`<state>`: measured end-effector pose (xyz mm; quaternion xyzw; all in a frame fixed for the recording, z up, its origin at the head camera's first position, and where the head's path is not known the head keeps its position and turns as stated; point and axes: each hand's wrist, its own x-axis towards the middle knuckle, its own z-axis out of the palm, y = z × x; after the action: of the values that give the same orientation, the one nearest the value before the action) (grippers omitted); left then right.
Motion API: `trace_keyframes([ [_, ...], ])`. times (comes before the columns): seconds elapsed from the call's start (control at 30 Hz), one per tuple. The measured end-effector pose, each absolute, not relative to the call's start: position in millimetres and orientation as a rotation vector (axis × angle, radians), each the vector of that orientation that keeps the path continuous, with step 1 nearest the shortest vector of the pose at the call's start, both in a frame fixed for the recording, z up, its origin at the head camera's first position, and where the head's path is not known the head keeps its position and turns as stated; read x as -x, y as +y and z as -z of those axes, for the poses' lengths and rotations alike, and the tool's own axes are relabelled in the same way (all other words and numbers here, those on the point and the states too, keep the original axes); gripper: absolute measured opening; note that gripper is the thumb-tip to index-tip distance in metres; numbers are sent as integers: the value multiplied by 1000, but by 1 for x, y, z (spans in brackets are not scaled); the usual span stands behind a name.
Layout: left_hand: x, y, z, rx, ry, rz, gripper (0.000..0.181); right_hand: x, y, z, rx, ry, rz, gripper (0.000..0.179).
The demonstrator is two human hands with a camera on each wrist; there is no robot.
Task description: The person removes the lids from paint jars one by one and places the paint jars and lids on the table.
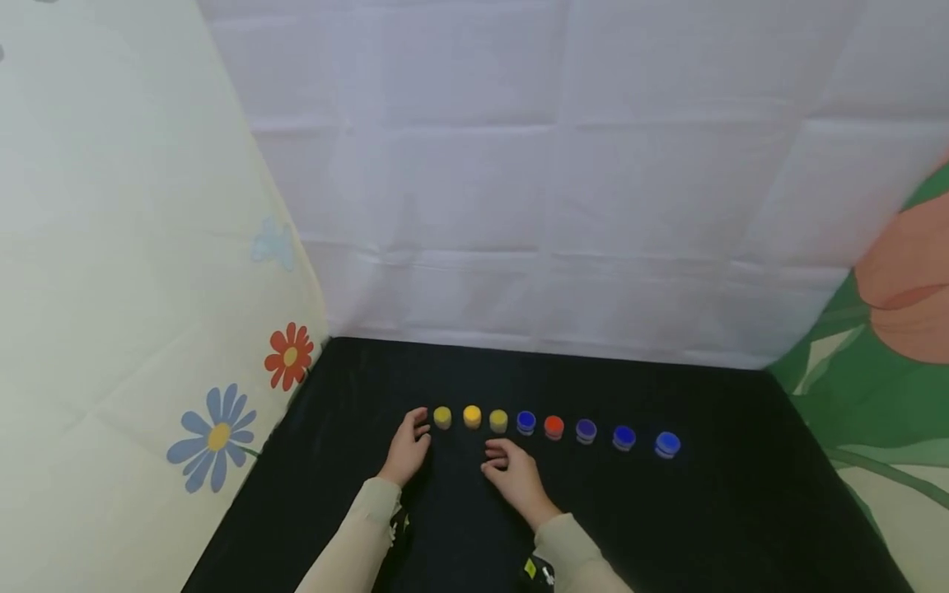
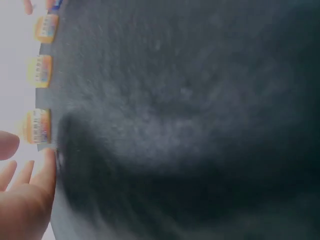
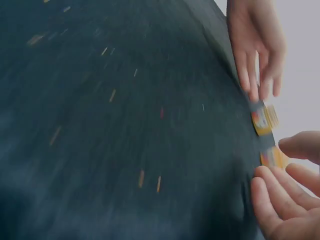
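A row of small round jars with coloured lids lies across the black cloth. From the left come a dull yellow jar [image 1: 442, 417], an orange-yellow jar [image 1: 472, 417] and another dull yellow jar [image 1: 498, 422]. My left hand [image 1: 406, 450] is just left of the first jar, fingers loosely bent and holding nothing. In the left wrist view, its fingertips are close beside a labelled jar [image 2: 38, 126]. Nearer me than the third jar, my right hand [image 1: 516, 479] is half curled with nothing in it. The right wrist view shows its fingers partly overlapping a yellow jar [image 3: 271, 156].
The row continues right with a dark blue jar [image 1: 525, 422], a red jar [image 1: 553, 427], a purple jar [image 1: 586, 431] and two blue ones, the last [image 1: 667, 445] at the right end. A white sheet [image 1: 549, 181] hangs behind; flowered cloth [image 1: 148, 313] flanks the table.
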<state>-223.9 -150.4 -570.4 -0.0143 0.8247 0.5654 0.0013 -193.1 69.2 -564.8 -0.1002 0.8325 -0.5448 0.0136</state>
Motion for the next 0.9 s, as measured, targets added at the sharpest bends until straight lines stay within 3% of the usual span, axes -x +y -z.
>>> trace_keyframes([
  [0.2,238,-149,574,-12,2585,-1763,46,205,40,564,342,2412,1823,40],
  [0.5,248,-150,576,-121,2698,-1648,45,225,13,578,408,2160,1939,64],
  [0.77,251,-152,582,-149,2678,-1638,39,233,3,573,322,2230,1941,63],
  [0.9,251,-155,581,-190,2653,-1626,38,234,3,568,301,2311,1858,54],
])
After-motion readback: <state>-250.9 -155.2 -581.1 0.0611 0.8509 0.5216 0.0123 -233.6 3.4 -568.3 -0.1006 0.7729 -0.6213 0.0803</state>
